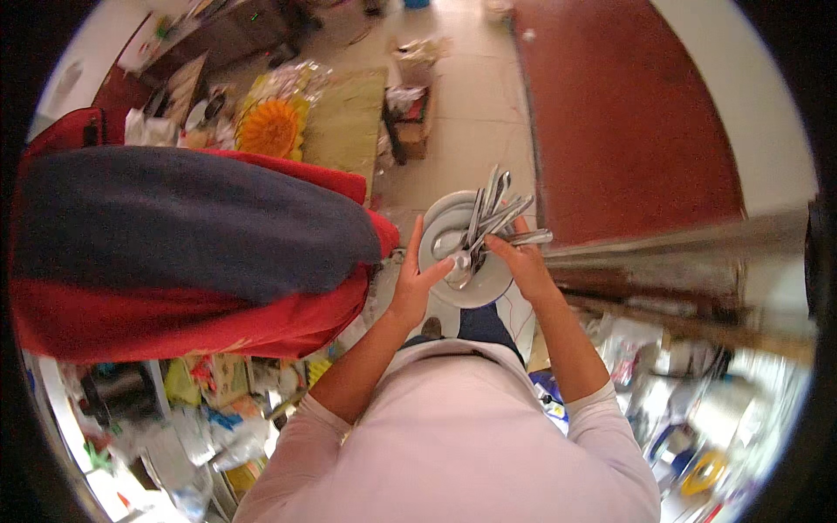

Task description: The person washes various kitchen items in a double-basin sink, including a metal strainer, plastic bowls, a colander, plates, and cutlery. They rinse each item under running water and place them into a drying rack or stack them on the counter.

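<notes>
Between my two hands is a white bowl (480, 295), held out in front of my body. Several metal spoons (487, 222) lie in it in a loose pile, their handles sticking out past the far and right rim. My left hand (416, 284) grips the bowl's left side, its thumb over the rim by a spoon's bowl. On the right side my right hand (523, 267) holds the rim, with the thumb pressed on the spoon handles. The fingers beneath the bowl are hidden. Another dish may be nested in the bowl; I cannot tell.
Red and dark-blue cloth (196, 222) hangs close on my left. Ahead, a cardboard box (413, 134) stands on the tiled floor (480, 98) beside a yellow-green table or mat (343, 124) with an orange flower-shaped item (269, 129). A red-brown door or panel (621, 118) rises at right.
</notes>
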### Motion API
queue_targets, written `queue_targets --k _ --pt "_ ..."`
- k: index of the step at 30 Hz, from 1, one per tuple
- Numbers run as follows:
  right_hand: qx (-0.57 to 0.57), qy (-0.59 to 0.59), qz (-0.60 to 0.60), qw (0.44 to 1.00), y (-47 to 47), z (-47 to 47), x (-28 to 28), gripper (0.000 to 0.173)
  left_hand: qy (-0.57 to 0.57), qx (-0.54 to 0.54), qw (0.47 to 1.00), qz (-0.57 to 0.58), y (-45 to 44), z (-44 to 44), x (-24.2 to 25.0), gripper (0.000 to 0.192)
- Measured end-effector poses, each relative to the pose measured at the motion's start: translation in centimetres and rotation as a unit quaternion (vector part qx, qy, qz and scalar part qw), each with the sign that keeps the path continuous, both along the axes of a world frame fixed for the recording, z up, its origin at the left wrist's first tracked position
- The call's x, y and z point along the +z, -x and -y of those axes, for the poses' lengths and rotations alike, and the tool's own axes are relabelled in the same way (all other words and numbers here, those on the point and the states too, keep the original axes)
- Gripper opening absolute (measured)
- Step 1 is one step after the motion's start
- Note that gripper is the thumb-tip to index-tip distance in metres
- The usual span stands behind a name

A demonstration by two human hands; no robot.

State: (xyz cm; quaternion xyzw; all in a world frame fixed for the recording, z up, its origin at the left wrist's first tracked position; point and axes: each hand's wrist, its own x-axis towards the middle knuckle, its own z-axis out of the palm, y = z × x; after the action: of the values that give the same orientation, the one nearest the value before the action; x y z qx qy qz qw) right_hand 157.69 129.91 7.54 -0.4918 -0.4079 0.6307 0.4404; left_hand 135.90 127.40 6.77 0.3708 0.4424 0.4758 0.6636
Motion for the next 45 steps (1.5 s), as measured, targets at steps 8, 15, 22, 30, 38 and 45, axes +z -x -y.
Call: queue_targets --k 8,15,22,30,38,45 --pt "0.217 0.067 -0.005 0.974 2.4 -19.5 -1.0 0.075 -0.005 0.281 0.954 -0.101 -1.6 -11.0 -2.1 0.078" --pt "0.394 0.089 0.027 0.914 10.9 -33.8 -6.1 0.073 0.069 0.491 0.860 -0.119 0.5 -19.9 -8.5 0.067" --pt "0.555 0.091 -0.003 0.827 21.4 -42.5 -13.9 0.068 0.071 0.623 0.766 -0.140 5.5 -25.4 -14.5 0.062" --pt "0.688 0.052 0.009 0.724 32.0 -45.3 -17.4 0.070 0.087 0.706 0.677 -0.190 9.4 -26.5 -17.9 0.056" --pt "0.734 -0.030 0.084 0.673 37.9 -44.6 -17.6 0.038 0.125 0.758 0.626 -0.135 12.3 -26.3 -16.7 0.050" --pt "0.777 -0.107 0.107 0.611 39.2 -45.6 -15.5 0.042 0.171 0.818 0.526 -0.155 11.6 -26.6 -18.9 0.046"
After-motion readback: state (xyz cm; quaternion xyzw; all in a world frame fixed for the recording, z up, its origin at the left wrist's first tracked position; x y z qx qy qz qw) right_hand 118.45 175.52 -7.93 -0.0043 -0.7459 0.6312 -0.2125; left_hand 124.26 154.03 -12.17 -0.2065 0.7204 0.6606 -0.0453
